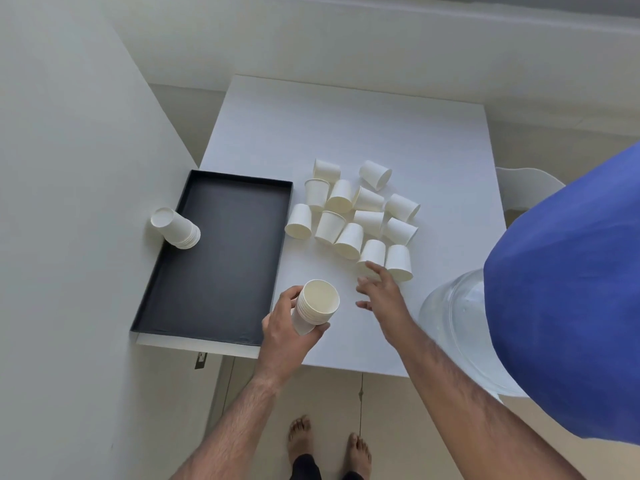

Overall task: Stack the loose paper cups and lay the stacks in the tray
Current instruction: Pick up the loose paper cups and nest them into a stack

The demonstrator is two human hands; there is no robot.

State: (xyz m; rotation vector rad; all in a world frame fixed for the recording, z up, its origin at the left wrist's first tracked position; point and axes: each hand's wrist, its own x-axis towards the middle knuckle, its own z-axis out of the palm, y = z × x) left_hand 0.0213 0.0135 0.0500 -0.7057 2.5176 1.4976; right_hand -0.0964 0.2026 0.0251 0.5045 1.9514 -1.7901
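Cups (353,216) of white paper are scattered in a loose cluster at the centre of the frame, on a white table (346,126); most are lying on their sides or standing mouth-down, many of them touching one another. A black tray (214,282) is seen at centre left, on the table's left portion, its near corner reaching the table's front edge. One stack (176,227) of nested cups is laid on its side at the tray's left rim, base pointed toward the upper left of the frame, partly overhanging that rim.

A second stack (313,306), mouth turned up toward the camera, is gripped in the left hand (287,327) just right of the tray's lower right corner; the fingers are wrapped around its wall and the thumb is pressed against its lower side. The right hand (381,292) is held with fingers spread and nothing in it, its fingertips (370,266) at the nearest overturned cup (373,252) of the cluster; whether contact is made cannot be told.

A clear water jug (453,327) and a blue cloth (568,306) are seen at the right of the frame. Bare feet (329,441) are visible at bottom centre.
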